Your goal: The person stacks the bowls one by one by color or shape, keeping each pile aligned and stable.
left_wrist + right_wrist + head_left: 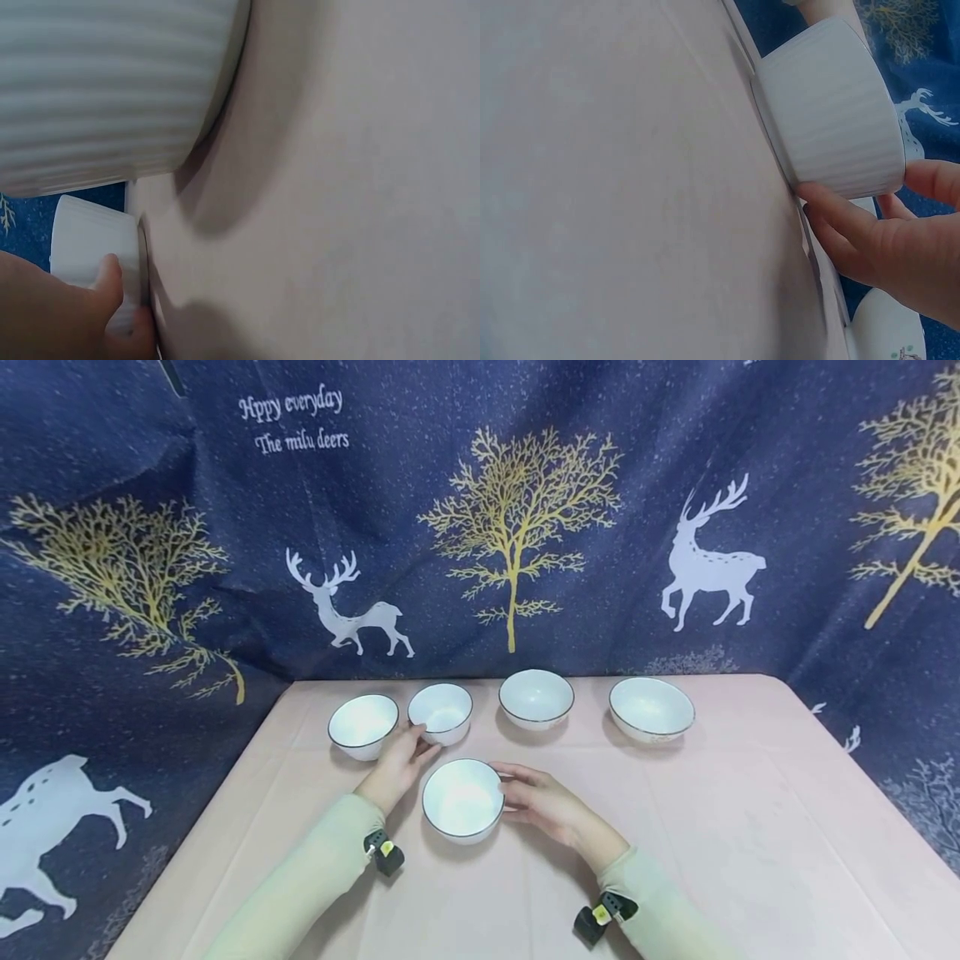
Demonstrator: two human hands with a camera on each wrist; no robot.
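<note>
A white ribbed bowl [463, 800] with a dark rim stands nearest on the pink tabletop. My right hand [542, 802] grips its right side, fingers spread between rim and base in the right wrist view, where the bowl's ribbed wall [832, 112] shows. Behind and left of it is a second white bowl [441, 710]. With my left hand [397, 767] I hold that one at its left front, a finger at the rim. In the left wrist view the thumb lies against this bowl's wall [90, 232], while the near bowl [112, 82] looms large above.
Another white bowl [363, 725] stands at the far left, close beside my left hand. Two wider bowls, one at back centre [536, 697] and one at back right [651, 708], line the rear edge. A blue deer-print cloth [585, 527] hangs behind the table [720, 827].
</note>
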